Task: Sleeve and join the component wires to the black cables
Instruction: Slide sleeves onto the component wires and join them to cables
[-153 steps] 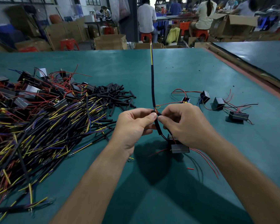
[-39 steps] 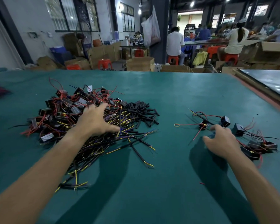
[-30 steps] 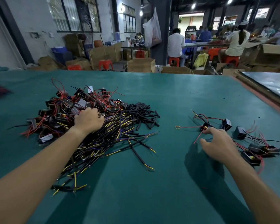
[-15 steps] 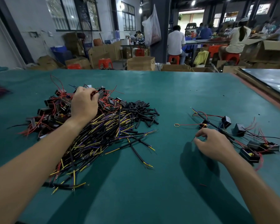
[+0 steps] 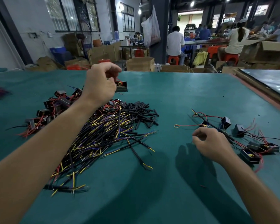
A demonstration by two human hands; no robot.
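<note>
Above the bench's [image 5: 176, 88] far left part, the left hand [image 5: 100, 84] pinches the red wires of a black component [image 5: 121, 86] lifted clear of the heap of black cables [image 5: 100, 136], while the right hand [image 5: 212, 146], fingers curled together on nothing visible, rests beside finished pieces [image 5: 252, 147] near the right edge.

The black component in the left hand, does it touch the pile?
Apart. The head view shows the left hand holding the black component lifted above the pile.

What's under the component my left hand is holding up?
Bare green table lies below the lifted component in the left hand; its wires are hidden by the hand.
</note>
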